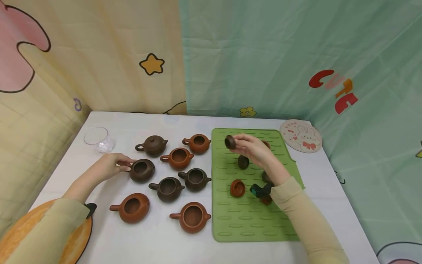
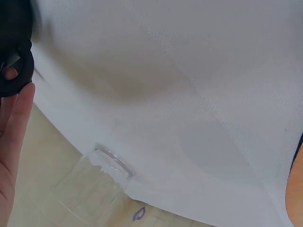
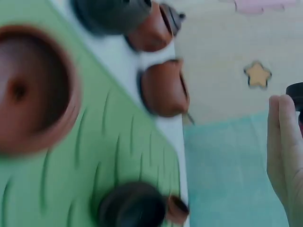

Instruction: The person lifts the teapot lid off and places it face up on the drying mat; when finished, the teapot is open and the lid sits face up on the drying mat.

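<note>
My left hand (image 1: 110, 167) pinches the handle of a dark brown lidless teapot (image 1: 142, 171) on the white table. In the left wrist view, fingers touch its ring handle (image 2: 27, 71). Above the green mat, my right hand (image 1: 255, 149) holds a small dark teapot lid (image 1: 229, 142) tilted on its side; at the right edge of the right wrist view this lid (image 3: 294, 94) shows only in part. Beneath that hand lie a dark lid (image 1: 243, 162) and a reddish lid (image 1: 237, 188), with other lids partly hidden by the forearm.
Several open teapots, reddish (image 1: 192, 217) and dark (image 1: 169, 189), stand left of the green mat (image 1: 227, 229). One dark teapot (image 1: 155, 145) at the back wears its lid. A clear glass cup (image 1: 105, 144), a round rabbit-print mat (image 1: 301, 137) and an orange round mat (image 1: 82, 234) lie around.
</note>
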Demonstrator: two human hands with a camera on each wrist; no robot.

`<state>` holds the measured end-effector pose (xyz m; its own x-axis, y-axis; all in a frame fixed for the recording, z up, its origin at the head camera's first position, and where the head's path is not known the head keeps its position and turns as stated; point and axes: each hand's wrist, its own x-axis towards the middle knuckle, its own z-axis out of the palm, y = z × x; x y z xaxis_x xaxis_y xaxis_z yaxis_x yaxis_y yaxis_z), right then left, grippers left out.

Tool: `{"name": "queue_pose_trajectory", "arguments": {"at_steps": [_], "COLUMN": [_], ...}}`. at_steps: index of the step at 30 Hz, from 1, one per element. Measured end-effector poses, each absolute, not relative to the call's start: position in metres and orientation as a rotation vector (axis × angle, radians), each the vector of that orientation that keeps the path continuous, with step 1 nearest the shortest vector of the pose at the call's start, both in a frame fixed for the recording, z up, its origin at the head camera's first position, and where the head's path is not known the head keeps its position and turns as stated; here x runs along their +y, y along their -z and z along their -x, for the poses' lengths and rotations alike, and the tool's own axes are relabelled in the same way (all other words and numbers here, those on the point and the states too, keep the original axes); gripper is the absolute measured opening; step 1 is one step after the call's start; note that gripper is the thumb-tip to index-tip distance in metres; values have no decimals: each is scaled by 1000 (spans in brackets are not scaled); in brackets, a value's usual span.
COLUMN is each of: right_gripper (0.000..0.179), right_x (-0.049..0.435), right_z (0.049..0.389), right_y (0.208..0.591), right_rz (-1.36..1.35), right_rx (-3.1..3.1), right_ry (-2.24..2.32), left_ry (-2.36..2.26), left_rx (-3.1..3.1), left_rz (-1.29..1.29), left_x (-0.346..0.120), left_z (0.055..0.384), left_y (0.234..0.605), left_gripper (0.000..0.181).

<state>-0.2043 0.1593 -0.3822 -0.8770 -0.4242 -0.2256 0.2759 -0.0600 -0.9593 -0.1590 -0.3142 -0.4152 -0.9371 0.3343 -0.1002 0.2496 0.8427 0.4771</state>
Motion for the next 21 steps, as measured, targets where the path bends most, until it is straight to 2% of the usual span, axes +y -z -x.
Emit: {"name": "queue_pose_trajectory", "arguments": {"at_steps": [10,16,21], "right_gripper": [24,67,70], "right_x": [267,302,321], "right_z": [192,183,173], "right_y": [407,421,433], "right_rz": [6,-152,-248], "right_rx": [1579,1828,2045], "right_ry": [2160,2000,1821], "left_ry": [-702,-703,-706], "left_rx": [2840,2842,2840], "left_rz": [-459,-450,-452], "left_x": [-315,-314,-314], "left_z": [161,160,159], "left_y": [417,416,416], "left_gripper": [24,24,24]}}
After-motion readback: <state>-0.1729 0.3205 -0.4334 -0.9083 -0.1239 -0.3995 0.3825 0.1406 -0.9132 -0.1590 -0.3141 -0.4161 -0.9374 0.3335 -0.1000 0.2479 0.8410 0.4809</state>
